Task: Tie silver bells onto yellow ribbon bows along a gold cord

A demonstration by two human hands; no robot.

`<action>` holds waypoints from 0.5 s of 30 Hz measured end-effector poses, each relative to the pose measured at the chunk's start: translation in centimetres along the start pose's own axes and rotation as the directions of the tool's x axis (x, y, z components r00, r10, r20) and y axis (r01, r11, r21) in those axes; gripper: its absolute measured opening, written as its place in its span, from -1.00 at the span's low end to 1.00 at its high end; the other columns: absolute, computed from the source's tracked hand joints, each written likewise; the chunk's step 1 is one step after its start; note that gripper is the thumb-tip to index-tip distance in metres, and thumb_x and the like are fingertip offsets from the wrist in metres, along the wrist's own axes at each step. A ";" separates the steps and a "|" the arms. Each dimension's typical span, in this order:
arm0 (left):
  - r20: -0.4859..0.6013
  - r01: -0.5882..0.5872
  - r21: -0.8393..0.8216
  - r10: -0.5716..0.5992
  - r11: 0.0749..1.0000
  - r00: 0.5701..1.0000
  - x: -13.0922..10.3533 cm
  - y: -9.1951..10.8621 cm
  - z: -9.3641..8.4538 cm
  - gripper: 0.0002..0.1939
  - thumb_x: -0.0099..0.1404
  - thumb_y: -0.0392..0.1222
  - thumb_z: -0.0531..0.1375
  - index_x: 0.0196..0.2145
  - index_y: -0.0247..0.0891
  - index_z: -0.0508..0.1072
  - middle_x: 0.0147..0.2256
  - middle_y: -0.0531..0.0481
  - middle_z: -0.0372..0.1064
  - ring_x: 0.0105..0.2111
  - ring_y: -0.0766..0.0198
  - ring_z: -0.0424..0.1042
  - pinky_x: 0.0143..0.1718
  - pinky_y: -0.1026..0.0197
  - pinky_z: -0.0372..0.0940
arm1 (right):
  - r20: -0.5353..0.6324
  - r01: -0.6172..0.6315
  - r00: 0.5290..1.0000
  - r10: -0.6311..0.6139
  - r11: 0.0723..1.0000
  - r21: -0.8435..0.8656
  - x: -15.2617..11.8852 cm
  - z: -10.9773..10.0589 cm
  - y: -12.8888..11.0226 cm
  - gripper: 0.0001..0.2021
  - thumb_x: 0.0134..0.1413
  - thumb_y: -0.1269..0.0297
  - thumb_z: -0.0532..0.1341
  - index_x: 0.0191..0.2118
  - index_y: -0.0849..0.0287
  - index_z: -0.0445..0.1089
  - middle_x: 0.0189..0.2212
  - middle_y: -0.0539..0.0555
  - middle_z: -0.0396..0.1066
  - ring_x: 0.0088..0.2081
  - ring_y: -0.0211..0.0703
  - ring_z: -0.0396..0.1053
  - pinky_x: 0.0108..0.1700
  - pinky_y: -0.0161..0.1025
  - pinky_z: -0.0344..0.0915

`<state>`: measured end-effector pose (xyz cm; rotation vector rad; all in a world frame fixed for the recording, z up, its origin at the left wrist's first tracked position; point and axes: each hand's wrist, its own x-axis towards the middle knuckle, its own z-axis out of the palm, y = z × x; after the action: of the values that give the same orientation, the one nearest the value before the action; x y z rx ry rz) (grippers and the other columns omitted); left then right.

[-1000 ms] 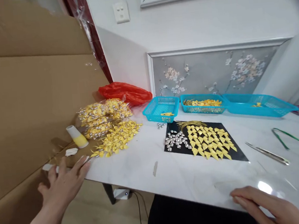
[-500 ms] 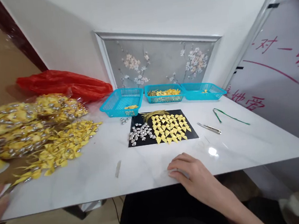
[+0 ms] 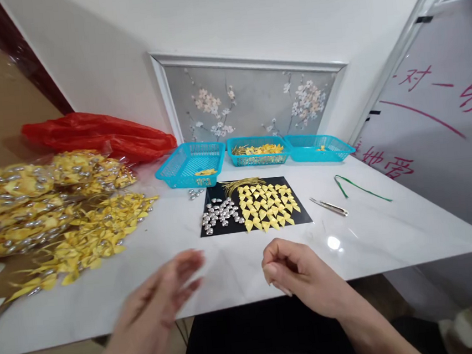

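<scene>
My left hand (image 3: 160, 298) hovers over the front of the white table, blurred by motion, its thumb and fingers apart with nothing visible between them. To its right, my right hand (image 3: 297, 274) is curled closed near the table's front edge; whatever lies inside the fingers, if anything, is hidden. Beyond both hands lies a black mat (image 3: 302, 215). On it are silver heart-shaped beads (image 3: 223, 213), rows of folded yellow petal pieces (image 3: 266, 204) and a bundle of thin gold wires (image 3: 243, 184). Metal tweezers (image 3: 328, 206) rest right of the mat.
Blue baskets, the left (image 3: 169, 175), middle (image 3: 259, 160) and right (image 3: 321, 155), stand along the wall, with yellow pieces in them. Yellow-and-silver flower sprigs (image 3: 94, 229) and bagged ones (image 3: 16, 190) crowd the left, before a red plastic bag (image 3: 102, 135). A green ribbon (image 3: 362, 190) lies right.
My left hand has come from the far left edge to the front of the mat. My right hand has curled tighter in nearly the same place. The clear strip on the table no longer shows.
</scene>
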<state>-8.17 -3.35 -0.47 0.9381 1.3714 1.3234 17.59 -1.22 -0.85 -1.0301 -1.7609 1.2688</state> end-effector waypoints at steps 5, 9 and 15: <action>0.431 0.416 -0.252 -0.283 0.874 0.857 -0.4 -1.0 7.0 -0.58 0.26 0.16 0.32 -0.12 -0.22 0.66 -0.09 -0.20 0.65 0.01 -0.05 0.56 -0.06 0.07 0.48 | -0.019 0.032 0.999 -0.030 0.991 0.132 -0.2 -1.7 -1.8 -0.65 0.29 -0.05 0.22 -0.32 0.16 0.30 -0.53 -0.11 0.20 -0.50 -0.32 0.10 -0.45 -0.35 0.08; 0.498 0.467 -0.257 -0.298 0.846 0.815 -0.5 -0.9 8.3 -0.63 0.29 0.11 0.32 -0.16 -0.23 0.68 -0.14 -0.16 0.66 -0.09 0.06 0.58 -0.13 0.18 0.49 | -0.015 0.031 0.999 -0.029 0.984 0.174 -0.2 -2.4 -1.9 -0.65 0.26 -0.03 0.27 -0.34 0.17 0.30 -0.52 -0.12 0.20 -0.49 -0.33 0.07 -0.44 -0.34 0.06; 0.454 0.357 -0.131 -0.264 0.925 0.851 -0.8 -0.6 8.5 -0.67 0.18 0.11 0.41 -0.33 -0.23 0.68 -0.32 -0.08 0.60 -0.30 0.23 0.50 -0.30 0.33 0.41 | -0.030 0.029 0.999 -0.024 0.987 0.161 -0.3 -2.2 -1.2 -0.76 0.27 0.13 0.24 -0.34 0.15 0.30 -0.51 -0.10 0.26 -0.47 -0.31 0.15 -0.41 -0.35 0.13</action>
<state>0.35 -2.18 -0.35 0.7633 0.9673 0.9211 19.49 -0.90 0.82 -0.9248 -1.6170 1.3501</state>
